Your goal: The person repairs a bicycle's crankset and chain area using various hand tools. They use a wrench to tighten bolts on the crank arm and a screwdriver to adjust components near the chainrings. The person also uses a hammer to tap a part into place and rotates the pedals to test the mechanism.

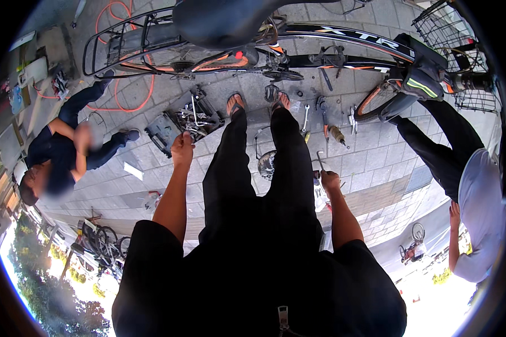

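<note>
My left hand [182,149] is closed, beside an open grey toolbox [160,133] heaped with metal wrenches and sockets. Whether anything small sits in its fingers is too unclear to make out. In my right hand [330,181] is a slim metal tool [320,159] with a bent upper end, possibly a wrench; the fist hides its lower part. Ahead of my feet stands a black and orange bicycle [343,59] with a rear rack [121,48] and a black saddle [216,22].
On the paving lie a wrench [306,118], an orange-handled tool [324,115] and a screwdriver with a thick handle [337,133]. An orange hose [121,106] curls at left. One person [56,146] is at left, another [480,196] at right. Parked bicycles [104,241] stand behind.
</note>
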Action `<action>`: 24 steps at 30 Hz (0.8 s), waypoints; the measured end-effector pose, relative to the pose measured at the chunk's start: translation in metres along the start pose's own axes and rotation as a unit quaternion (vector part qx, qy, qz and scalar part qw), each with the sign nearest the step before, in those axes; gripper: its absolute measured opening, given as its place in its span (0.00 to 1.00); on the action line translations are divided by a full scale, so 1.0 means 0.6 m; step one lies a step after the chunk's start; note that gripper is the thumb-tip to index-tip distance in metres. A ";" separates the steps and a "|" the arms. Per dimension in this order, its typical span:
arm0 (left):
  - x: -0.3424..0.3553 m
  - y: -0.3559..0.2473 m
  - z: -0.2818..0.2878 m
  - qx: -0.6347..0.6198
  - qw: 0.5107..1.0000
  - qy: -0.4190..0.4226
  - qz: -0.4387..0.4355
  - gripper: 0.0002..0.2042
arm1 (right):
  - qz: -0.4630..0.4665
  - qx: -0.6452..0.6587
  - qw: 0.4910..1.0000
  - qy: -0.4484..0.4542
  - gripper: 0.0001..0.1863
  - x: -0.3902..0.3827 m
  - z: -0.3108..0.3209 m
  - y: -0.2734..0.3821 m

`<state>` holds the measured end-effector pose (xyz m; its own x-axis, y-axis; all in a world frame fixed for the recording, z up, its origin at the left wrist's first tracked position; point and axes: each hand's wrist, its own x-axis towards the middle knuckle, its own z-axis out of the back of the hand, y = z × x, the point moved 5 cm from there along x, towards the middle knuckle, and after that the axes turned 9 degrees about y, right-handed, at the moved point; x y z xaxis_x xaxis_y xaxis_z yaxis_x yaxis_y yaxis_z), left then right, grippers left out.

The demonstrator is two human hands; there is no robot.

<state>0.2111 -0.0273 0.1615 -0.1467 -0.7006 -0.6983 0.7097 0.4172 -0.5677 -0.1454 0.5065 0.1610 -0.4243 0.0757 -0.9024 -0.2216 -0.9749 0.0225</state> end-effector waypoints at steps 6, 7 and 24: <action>-0.052 -0.150 0.060 0.056 0.998 0.023 -0.001 0.24 | 0.064 -0.026 0.996 0.056 0.28 -0.046 -0.016 -0.010; -0.055 -0.160 0.068 0.060 0.998 0.020 0.000 0.23 | 0.020 0.017 0.999 0.045 0.27 -0.062 -0.011 -0.007; 0.022 -0.243 0.005 0.185 0.970 0.136 -0.077 0.23 | 0.013 0.088 0.995 -0.052 0.27 -0.098 -0.012 0.029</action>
<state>0.1081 -0.0991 0.2363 -0.4108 -0.5383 -0.7359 0.8566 0.0487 -0.5138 -0.1179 0.4835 0.2113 -0.5181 0.0813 -0.8514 -0.3560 -0.9256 0.1282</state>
